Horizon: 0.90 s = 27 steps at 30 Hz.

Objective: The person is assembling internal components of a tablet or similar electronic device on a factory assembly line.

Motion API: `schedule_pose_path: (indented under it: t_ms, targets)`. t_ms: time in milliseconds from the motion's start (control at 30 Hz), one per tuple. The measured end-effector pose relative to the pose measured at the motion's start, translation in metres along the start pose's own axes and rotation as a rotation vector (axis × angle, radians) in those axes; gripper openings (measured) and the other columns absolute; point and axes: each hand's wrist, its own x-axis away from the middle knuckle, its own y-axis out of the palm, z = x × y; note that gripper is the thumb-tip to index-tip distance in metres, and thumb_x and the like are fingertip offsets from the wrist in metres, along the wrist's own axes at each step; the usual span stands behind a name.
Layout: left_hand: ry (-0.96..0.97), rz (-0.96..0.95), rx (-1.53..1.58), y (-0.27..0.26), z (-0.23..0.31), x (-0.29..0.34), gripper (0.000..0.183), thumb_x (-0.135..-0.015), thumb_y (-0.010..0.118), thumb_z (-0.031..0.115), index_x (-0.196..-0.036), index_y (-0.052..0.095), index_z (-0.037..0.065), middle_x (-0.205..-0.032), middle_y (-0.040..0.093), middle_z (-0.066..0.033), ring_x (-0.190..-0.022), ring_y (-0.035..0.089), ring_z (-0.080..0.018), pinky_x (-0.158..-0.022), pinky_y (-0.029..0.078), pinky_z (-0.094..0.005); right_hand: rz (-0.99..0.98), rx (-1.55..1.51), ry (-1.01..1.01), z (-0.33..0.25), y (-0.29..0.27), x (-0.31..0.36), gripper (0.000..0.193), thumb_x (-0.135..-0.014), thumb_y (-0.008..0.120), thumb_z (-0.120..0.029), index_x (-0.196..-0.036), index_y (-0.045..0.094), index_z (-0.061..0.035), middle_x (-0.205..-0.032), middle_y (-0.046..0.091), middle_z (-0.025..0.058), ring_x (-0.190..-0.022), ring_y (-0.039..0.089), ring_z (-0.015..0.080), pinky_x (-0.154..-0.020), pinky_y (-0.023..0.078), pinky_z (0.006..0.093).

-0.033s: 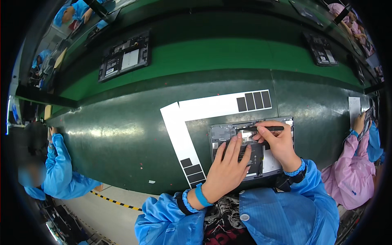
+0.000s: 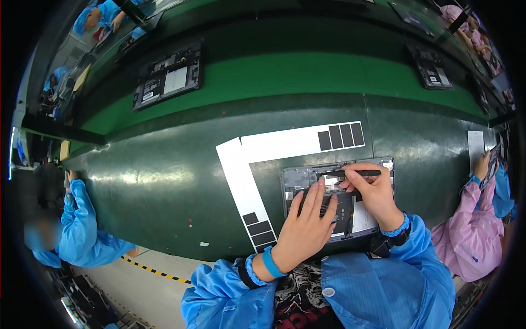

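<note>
An opened laptop base (image 2: 292, 179) with its inner parts showing lies on the green bench in front of me. My left hand (image 2: 307, 222) rests on it palm down, fingers spread over the black battery (image 2: 341, 211) and the parts by it. Between thumb and fingers, my right hand (image 2: 376, 193) grips a slim black pen-shaped tool (image 2: 370, 172). Its thin end points left, close to a silvery part (image 2: 332, 182) just beyond my left fingertips. Whether the tip touches anything is too small to tell.
White strips with black rectangles (image 2: 285, 143) form a corner left of and beyond the laptop. Two more opened laptop bases (image 2: 175, 79) (image 2: 433, 68) sit on the green shelf strip opposite. Co-workers in a blue sleeve (image 2: 82, 225) and a pink sleeve (image 2: 468, 233) sit either side.
</note>
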Motion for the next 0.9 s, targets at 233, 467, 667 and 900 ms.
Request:
schedule_pose_path:
  t_ms: [233, 467, 667, 900]
  targets:
    - [-0.084, 0.07, 0.086, 0.004, 0.002, -0.004, 0.057, -0.079, 0.067, 0.035, -0.124, 0.054, 0.004, -0.144, 0.034, -0.0309, -0.134, 0.034, -0.0404, -0.106, 0.03, -0.0523, 0.008, 0.014, -0.042, 0.006, 0.003, 0.002, 0.018, -0.092, 0.064, -0.009, -0.104, 0.067, 0.0041, -0.085, 0.07, 0.0112, -0.076, 0.068, 0.0149, -0.066, 0.054, 0.0252]
    - [-0.04, 0.185, 0.058, -0.006, -0.003, 0.012, 0.05, -0.081, 0.066, 0.035, -0.118, 0.056, 0.002, -0.143, 0.037, -0.0275, -0.132, 0.038, -0.0372, -0.106, 0.031, -0.0507, 0.034, -0.072, -0.114, 0.008, 0.004, 0.004, 0.019, -0.092, 0.062, -0.011, -0.102, 0.066, 0.0052, -0.083, 0.069, 0.0136, -0.071, 0.067, 0.0166, -0.062, 0.054, 0.0256]
    - [-0.182, 0.351, 0.127, -0.026, -0.027, 0.088, 0.032, -0.077, 0.071, 0.017, -0.106, 0.063, 0.005, -0.119, 0.062, -0.0095, -0.112, 0.057, -0.0257, -0.093, 0.043, -0.0385, -0.027, 0.034, -0.041, -0.021, 0.044, 0.045, 0.016, -0.088, 0.067, -0.01, -0.095, 0.07, 0.0041, -0.088, 0.07, 0.0105, -0.08, 0.068, 0.0171, -0.068, 0.054, 0.0272]
    - [-0.486, 0.342, -0.052, -0.008, -0.06, 0.118, 0.055, -0.079, 0.072, 0.031, -0.124, 0.058, 0.003, -0.138, 0.049, -0.0151, -0.127, 0.044, -0.0338, -0.102, 0.033, -0.0464, -0.094, 0.626, -0.597, 0.0, 0.12, 0.039, 0.015, -0.078, 0.073, -0.017, -0.087, 0.074, -0.0043, -0.093, 0.069, 0.0201, -0.095, 0.064, 0.0309, -0.092, 0.043, 0.0434]
